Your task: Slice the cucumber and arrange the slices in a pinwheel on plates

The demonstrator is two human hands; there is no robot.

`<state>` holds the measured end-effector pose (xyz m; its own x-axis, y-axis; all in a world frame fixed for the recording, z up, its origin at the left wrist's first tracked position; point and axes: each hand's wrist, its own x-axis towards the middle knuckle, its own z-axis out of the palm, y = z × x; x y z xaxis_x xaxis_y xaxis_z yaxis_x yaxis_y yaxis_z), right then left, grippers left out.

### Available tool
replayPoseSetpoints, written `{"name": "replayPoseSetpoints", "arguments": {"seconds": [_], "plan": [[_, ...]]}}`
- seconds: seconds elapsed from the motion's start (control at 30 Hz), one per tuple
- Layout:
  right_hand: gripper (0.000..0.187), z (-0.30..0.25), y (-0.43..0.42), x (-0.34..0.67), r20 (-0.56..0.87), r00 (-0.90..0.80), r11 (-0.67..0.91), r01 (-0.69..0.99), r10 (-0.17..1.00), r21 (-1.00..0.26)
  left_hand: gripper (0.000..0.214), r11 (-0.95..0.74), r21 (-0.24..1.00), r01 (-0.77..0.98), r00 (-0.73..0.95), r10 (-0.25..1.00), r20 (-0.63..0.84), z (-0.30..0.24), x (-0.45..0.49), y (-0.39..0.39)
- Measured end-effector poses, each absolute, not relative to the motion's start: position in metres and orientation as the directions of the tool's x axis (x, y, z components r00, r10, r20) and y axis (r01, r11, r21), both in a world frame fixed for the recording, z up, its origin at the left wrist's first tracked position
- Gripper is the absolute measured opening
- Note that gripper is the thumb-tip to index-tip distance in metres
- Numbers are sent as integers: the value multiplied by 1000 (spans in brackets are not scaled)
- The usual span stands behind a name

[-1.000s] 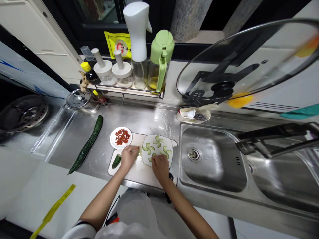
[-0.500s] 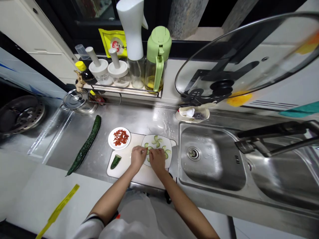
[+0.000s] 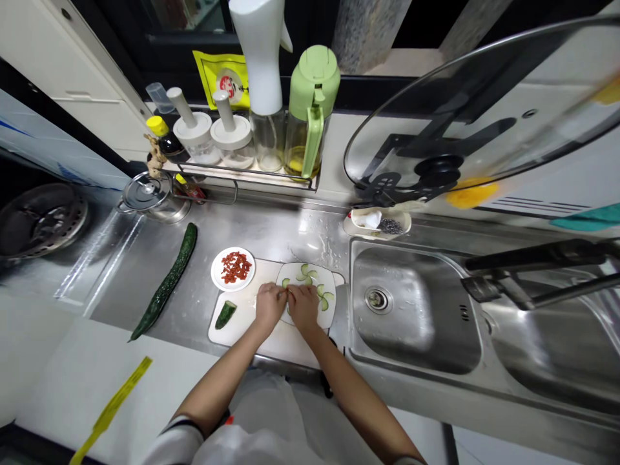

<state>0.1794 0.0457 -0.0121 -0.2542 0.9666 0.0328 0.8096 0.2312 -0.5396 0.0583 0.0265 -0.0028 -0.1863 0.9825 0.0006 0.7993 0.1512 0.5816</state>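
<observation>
Both hands meet over the left part of a white plate that carries thin green-rimmed cucumber slices laid in curved clusters. My left hand is closed at the fingertips by the plate's left edge; what it pinches, if anything, is too small to make out. My right hand lies over the plate, fingers bent together and touching near the left fingertips; whatever is in them is hidden. The plate rests on a white cutting board. A cut cucumber piece lies on the board, left of my left hand.
A small white dish of chopped red bits overlaps the board's upper left. Further left lies a whole cucumber. On the right is a steel sink with a faucet. Behind stand a lidded pot and a rack of bottles.
My right hand has shifted slightly left, closer to my left hand, and its fingers are drawn nearer together. The view has moved a little; the plate and board stay put.
</observation>
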Motion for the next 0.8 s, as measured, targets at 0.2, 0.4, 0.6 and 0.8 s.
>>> {"name": "replayPoseSetpoints", "arguments": {"seconds": [0.2,0.4,0.6,0.8], "plan": [[19,-12,47,177,29,-247,225,820,969,-527,16,135,589,797,-185,982,25,-1,55,22],[17,-13,48,175,36,-239,221,820,970,-528,17,147,645,750,-222,974,36,-1,48,17],[17,-12,47,176,66,-234,233,810,970,-538,17,164,707,688,-265,964,35,-2,38,11],[19,-7,45,180,89,-253,261,809,963,-526,17,182,725,664,-311,949,47,6,26,5]]}}
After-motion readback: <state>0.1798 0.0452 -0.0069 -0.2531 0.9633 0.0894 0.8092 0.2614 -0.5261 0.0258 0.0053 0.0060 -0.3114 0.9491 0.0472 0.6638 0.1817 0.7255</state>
